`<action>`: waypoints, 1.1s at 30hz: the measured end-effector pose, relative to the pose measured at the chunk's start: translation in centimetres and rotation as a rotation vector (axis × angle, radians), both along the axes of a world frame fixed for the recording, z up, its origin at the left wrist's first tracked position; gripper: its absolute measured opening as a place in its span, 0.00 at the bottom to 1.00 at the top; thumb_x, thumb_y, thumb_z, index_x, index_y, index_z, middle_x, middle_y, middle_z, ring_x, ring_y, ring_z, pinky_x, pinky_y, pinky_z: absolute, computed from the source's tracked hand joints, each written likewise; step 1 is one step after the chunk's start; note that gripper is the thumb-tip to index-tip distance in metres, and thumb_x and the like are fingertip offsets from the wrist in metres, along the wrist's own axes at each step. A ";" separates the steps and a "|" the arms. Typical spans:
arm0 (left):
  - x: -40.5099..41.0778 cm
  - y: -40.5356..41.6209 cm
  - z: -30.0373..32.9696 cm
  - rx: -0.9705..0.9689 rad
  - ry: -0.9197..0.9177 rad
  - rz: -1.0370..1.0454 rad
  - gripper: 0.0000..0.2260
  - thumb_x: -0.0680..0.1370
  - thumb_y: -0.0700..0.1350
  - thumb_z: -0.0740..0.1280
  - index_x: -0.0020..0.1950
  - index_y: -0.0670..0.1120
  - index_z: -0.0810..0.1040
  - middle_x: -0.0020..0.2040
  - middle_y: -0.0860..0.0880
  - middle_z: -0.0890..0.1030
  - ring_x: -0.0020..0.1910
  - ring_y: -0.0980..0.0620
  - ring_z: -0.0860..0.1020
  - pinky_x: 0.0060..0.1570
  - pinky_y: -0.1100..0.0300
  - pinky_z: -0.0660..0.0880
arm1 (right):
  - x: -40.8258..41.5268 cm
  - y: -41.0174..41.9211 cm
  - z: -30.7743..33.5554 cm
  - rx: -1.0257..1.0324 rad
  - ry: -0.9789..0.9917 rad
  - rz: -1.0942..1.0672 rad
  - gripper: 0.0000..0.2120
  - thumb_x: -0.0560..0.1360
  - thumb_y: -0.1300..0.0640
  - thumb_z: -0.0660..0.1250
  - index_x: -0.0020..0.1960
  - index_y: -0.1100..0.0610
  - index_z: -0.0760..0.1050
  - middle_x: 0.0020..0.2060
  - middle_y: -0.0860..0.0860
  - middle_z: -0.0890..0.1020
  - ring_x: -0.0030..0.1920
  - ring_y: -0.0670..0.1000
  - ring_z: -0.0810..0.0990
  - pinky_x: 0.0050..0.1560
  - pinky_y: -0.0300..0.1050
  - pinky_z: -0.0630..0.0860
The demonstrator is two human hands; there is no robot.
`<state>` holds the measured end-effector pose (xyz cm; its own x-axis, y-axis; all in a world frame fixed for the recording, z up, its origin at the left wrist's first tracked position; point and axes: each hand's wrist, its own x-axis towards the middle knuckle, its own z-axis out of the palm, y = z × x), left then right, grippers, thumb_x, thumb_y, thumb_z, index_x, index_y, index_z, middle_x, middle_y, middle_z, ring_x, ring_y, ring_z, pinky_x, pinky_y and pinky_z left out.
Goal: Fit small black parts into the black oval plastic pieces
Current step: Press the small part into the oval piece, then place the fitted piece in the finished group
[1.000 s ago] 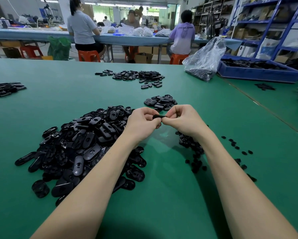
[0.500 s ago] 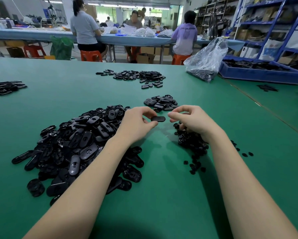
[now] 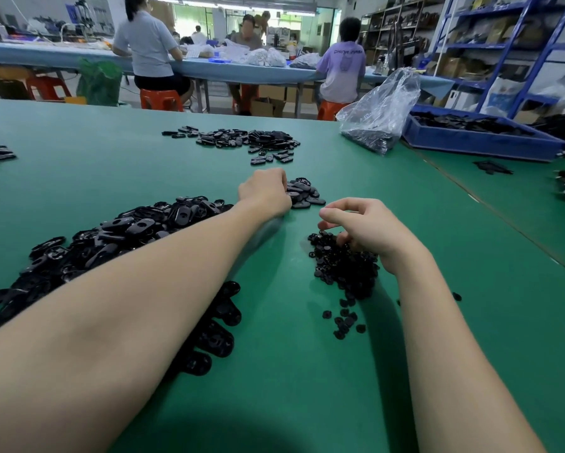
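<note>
left hand [image 3: 265,191], fingers curled, reaches the small finished pile [image 3: 304,192] while right hand [image 3: 366,228] picks loosely among small parts [image 3: 346,269]; the big heap of oval pieces [image 3: 111,237] on the counter [image 3: 307,371] suggests most remain.

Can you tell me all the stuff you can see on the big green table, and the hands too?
big heap of oval pieces: many, black, left on the green table
small stack of oval pieces: several, black, by the left hand
far pile of oval pieces: many, black, farther back
small round parts: many, black, under the right hand
plastic bag: one, clear, back right
tray: one, blue, beside the bag
left hand: reaching to the small stack, fingers curled
right hand: over the round parts, fingers curled
</note>
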<state>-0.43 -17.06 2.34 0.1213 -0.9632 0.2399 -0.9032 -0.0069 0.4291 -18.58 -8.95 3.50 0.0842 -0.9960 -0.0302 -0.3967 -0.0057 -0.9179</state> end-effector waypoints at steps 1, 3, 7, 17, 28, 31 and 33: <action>0.0 -0.3 -0.1 0.013 0.000 0.008 0.06 0.77 0.42 0.66 0.52 0.52 0.76 0.53 0.49 0.81 0.50 0.47 0.77 0.46 0.57 0.69 | 0.0 0.0 0.0 0.002 -0.001 0.002 0.05 0.78 0.48 0.72 0.48 0.50 0.82 0.41 0.43 0.88 0.28 0.42 0.77 0.34 0.39 0.70; 0.2 -0.6 -0.2 0.025 0.006 0.021 0.06 0.78 0.43 0.66 0.54 0.50 0.76 0.54 0.48 0.80 0.51 0.46 0.78 0.47 0.57 0.71 | 0.0 0.0 -0.1 0.002 0.007 0.010 0.05 0.78 0.48 0.71 0.48 0.50 0.82 0.41 0.43 0.88 0.28 0.42 0.77 0.33 0.37 0.70; 1.0 -0.1 -0.2 0.025 0.009 0.012 0.07 0.79 0.47 0.66 0.56 0.50 0.74 0.53 0.48 0.81 0.52 0.46 0.78 0.47 0.56 0.72 | 0.1 0.1 -0.1 0.008 0.017 0.028 0.06 0.78 0.48 0.71 0.49 0.50 0.82 0.42 0.43 0.88 0.28 0.41 0.76 0.31 0.35 0.70; 3.4 8.4 1.1 -0.125 -0.146 -0.106 0.13 0.80 0.39 0.59 0.60 0.49 0.78 0.57 0.45 0.81 0.60 0.43 0.73 0.56 0.51 0.73 | 0.8 0.0 -0.2 0.001 0.100 0.064 0.05 0.78 0.49 0.71 0.48 0.50 0.82 0.40 0.43 0.88 0.30 0.43 0.77 0.31 0.35 0.70; 2.8 11.5 -2.5 0.144 -0.427 -0.059 0.16 0.82 0.45 0.58 0.68 0.45 0.74 0.68 0.41 0.76 0.79 0.41 0.56 0.78 0.46 0.52 | 1.6 -0.3 -0.8 -0.115 0.346 -0.050 0.04 0.76 0.48 0.70 0.46 0.47 0.82 0.40 0.40 0.87 0.44 0.42 0.81 0.46 0.42 0.75; 2.8 11.5 -2.6 0.094 -0.354 -0.093 0.15 0.81 0.43 0.59 0.68 0.47 0.74 0.64 0.43 0.79 0.78 0.43 0.60 0.78 0.47 0.52 | 1.9 -0.4 -1.1 -0.145 0.459 -0.104 0.03 0.75 0.48 0.69 0.46 0.45 0.81 0.42 0.38 0.84 0.50 0.46 0.81 0.50 0.46 0.77; 2.9 11.6 -2.6 0.024 -0.285 -0.126 0.14 0.81 0.42 0.61 0.66 0.50 0.75 0.59 0.46 0.81 0.71 0.44 0.68 0.73 0.52 0.60 | 2.0 -0.3 -1.2 -0.150 0.525 -0.107 0.03 0.75 0.49 0.69 0.46 0.44 0.81 0.42 0.37 0.83 0.50 0.47 0.81 0.48 0.45 0.75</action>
